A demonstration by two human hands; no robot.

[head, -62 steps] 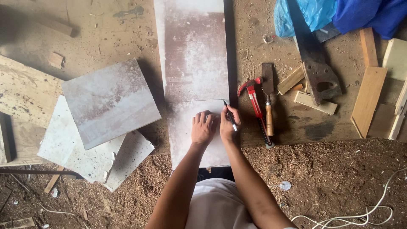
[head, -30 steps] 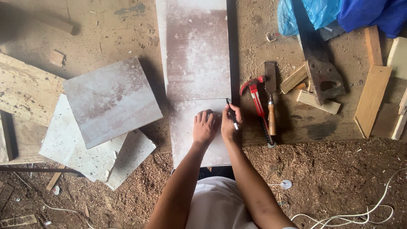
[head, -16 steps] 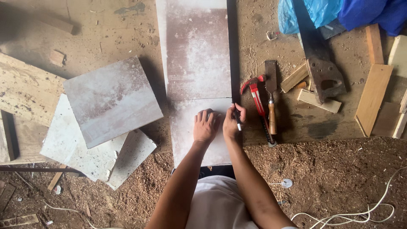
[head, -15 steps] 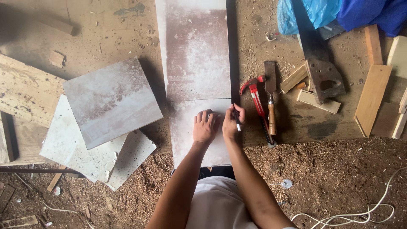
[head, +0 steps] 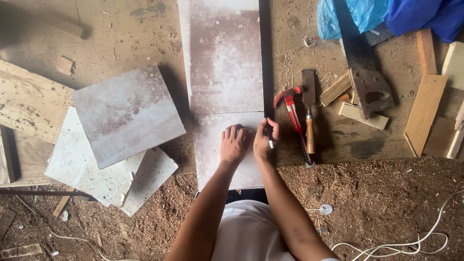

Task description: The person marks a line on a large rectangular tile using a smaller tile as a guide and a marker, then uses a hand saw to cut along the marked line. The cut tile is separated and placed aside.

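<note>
Dusty board (head: 224,63) lying on bench; left hand (head: 234,143) pressing flat on its near end, fingers spread. Right hand (head: 263,140) pinching pen (head: 269,140) at right edge. Line across board looks drawn already. Hammer (head: 290,108), chisel (head: 309,108) sitting right of board.

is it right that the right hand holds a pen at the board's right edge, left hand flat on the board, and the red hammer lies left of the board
Not quite. In the head view the red-handled claw hammer lies to the right of the long pale dusty board, beside a wooden-handled chisel. The rest holds: the right hand holds a dark pen at the board's right edge, and the left hand rests flat on it.
</note>
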